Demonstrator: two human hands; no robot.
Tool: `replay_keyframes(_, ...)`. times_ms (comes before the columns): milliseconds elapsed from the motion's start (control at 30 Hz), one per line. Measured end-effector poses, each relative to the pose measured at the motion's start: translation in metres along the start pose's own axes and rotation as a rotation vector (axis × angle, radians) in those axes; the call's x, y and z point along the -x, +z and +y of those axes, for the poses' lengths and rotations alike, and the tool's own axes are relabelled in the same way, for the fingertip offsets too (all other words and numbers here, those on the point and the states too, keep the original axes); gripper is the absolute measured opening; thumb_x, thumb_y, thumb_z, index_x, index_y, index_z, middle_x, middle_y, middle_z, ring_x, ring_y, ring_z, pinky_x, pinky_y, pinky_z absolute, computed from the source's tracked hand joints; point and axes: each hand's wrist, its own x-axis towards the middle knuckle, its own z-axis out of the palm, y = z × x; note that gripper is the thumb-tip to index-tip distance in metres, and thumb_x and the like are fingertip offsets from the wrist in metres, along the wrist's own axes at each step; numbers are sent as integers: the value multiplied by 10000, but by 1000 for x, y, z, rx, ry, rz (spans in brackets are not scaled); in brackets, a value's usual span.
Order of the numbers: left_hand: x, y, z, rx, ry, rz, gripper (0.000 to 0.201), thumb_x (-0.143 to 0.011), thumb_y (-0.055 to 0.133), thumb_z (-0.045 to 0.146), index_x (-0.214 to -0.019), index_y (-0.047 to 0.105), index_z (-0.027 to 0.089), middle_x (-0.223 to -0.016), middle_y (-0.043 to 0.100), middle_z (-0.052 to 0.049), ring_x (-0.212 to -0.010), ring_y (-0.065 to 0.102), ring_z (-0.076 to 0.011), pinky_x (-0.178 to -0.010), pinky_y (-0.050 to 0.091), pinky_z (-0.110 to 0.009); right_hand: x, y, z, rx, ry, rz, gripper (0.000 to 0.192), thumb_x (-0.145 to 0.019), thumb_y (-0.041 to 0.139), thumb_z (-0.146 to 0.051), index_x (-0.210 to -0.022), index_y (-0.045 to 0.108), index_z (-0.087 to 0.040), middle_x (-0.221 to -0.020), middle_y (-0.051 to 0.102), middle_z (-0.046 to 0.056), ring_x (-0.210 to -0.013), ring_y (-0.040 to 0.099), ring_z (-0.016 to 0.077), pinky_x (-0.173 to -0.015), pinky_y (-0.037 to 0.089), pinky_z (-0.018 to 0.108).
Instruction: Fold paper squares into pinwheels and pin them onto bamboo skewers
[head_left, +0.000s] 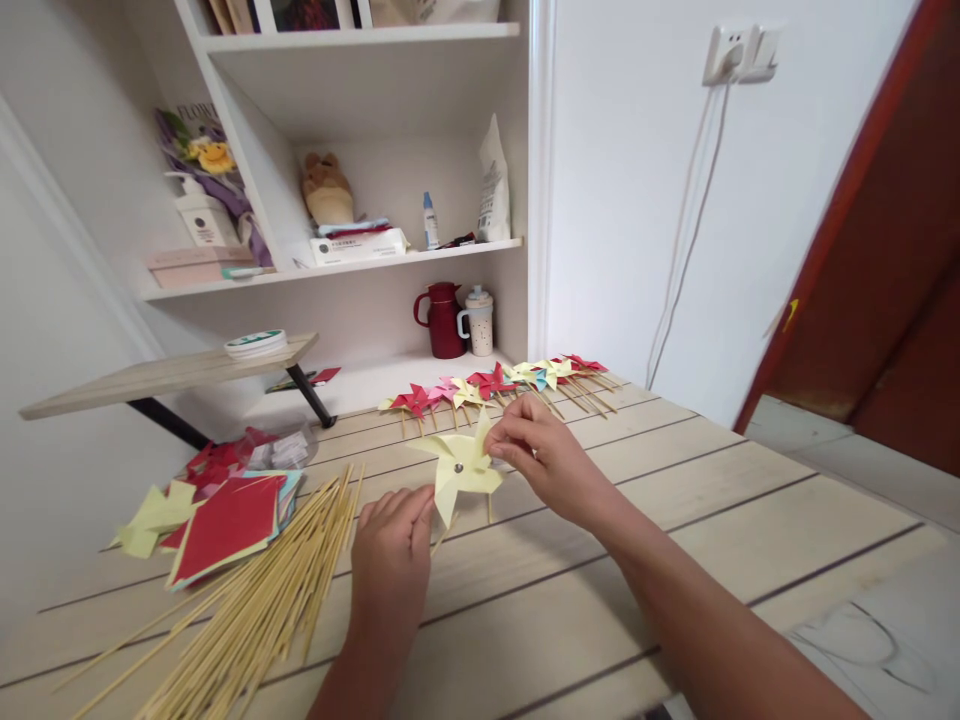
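A pale yellow paper pinwheel (469, 474) with a small round pin at its centre is held up above the table, between my two hands. My right hand (546, 458) pinches its upper right blade between thumb and fingers. At the lower left of the pinwheel, my left hand (392, 545) is closed, with thumb and forefinger against the edge of a blade. Its grip is partly hidden by the fingers. Thin pieces of stick show below the blades.
A pile of thin wooden sticks (262, 590) lies left of my left hand, beside stacked coloured paper squares (232, 525). Finished pinwheels (491, 382) in several colours line the table's far edge. A raised wooden stand (172, 375) is at left; a red jug (445, 322) stands behind.
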Motion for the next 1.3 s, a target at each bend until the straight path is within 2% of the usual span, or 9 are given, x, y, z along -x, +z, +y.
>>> replay_keyframes(233, 0, 1, -1, -1, 6, -5, 318, -935, 434, 233, -930, 748, 178, -824, 761, -41, -783, 690, -232, -718, 478, -361, 3, 3, 7, 148, -75, -11, 164, -907, 519, -113, -818, 624, -201, -907, 457, 38, -832, 504, 182, -724, 436, 312)
replay_keyframes(500, 1, 2, 1, 66, -72, -67, 337, -938, 418, 259, -962, 746, 190, -878, 762, -44, -817, 690, -226, -726, 487, -344, 5, 6, 4, 306, -66, -22, 155, -904, 506, -127, -821, 612, -203, -908, 468, 27, -781, 504, 161, -679, 409, 282)
replay_keyframes(633, 1, 1, 0, 73, -108, -82, 341, -931, 420, 255, -992, 751, 201, -907, 762, -49, -822, 680, -225, -737, 485, -338, 5, 5, 2, 312, -76, -19, 145, -904, 546, -149, -815, 643, -209, -881, 482, 21, -776, 517, 160, -679, 413, 284)
replay_keyframes(833, 1, 0, 2, 96, -145, -110, 352, -921, 420, 247, -1013, 757, 198, -881, 748, -54, -801, 659, -220, -722, 472, -326, 5, 7, 3, 182, -77, 24, 127, -895, 619, -157, -835, 717, -209, -905, 553, 29, -783, 571, 152, -688, 442, 292)
replay_keyframes(967, -1, 1, 3, 155, -208, -125, 362, -916, 417, 254, -1010, 763, 203, -891, 743, -49, -816, 648, -221, -721, 460, -317, 3, 8, 0, 47, -24, 73, 92, -853, 691, -161, -815, 750, -221, -827, 585, 18, -711, 566, 139, -639, 445, 281)
replay_keyframes(1100, -3, 1, 5, 254, -268, -113, 350, -904, 432, 278, -972, 767, 203, -848, 722, -42, -772, 626, -202, -695, 449, -283, 1, 5, -6, -79, 2, 124, 110, -835, 725, -219, -933, 764, -250, -771, 624, 6, -673, 549, 147, -650, 455, 300)
replay_keyframes(1233, -4, -1, 6, 321, -345, -92, 338, -876, 447, 311, -848, 757, 178, -611, 577, -8, -598, 524, -173, -578, 394, -255, 1, 0, -5, -323, 140, 252, 197, -902, 628, -335, -1051, 737, -264, -876, 652, 21, -673, 551, 146, -640, 468, 307)
replay_keyframes(1300, -4, -1, 7, 343, -381, -82, 331, -864, 453, 323, -797, 740, 173, -567, 508, 5, -561, 476, -163, -546, 367, -249, 0, -2, -1, -411, 245, 300, 298, -895, 630, -387, -1166, 691, -279, -926, 653, 23, -729, 566, 159, -678, 480, 314)
